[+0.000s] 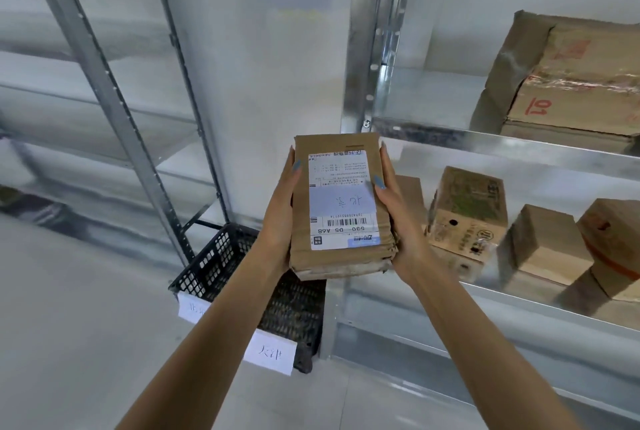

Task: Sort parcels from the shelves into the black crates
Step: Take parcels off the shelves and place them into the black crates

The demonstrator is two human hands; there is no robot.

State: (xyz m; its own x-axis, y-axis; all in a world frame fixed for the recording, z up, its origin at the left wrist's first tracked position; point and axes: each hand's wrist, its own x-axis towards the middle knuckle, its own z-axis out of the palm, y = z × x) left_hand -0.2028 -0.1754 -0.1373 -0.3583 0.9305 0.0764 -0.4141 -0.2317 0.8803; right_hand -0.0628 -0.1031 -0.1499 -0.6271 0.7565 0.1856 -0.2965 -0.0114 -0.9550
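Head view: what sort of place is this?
Likely a parcel sorting room: grey metal shelves hold brown cardboard boxes, the flat brown cardboard parcel bears a shipping label, black plastic crates carry paper tags.

Open floor [86,325] lies left of the black crates [214,263]; a metal shelf upright [147,166] stands just behind them, and cardboard boxes [467,214] crowd the right shelf [519,306].

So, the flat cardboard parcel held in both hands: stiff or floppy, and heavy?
Probably stiff: the flat cardboard parcel lies flat between the left hand and right hand, no sag. Likely light, since it is held only at its sides. Matte, worn cardboard should not slip much.
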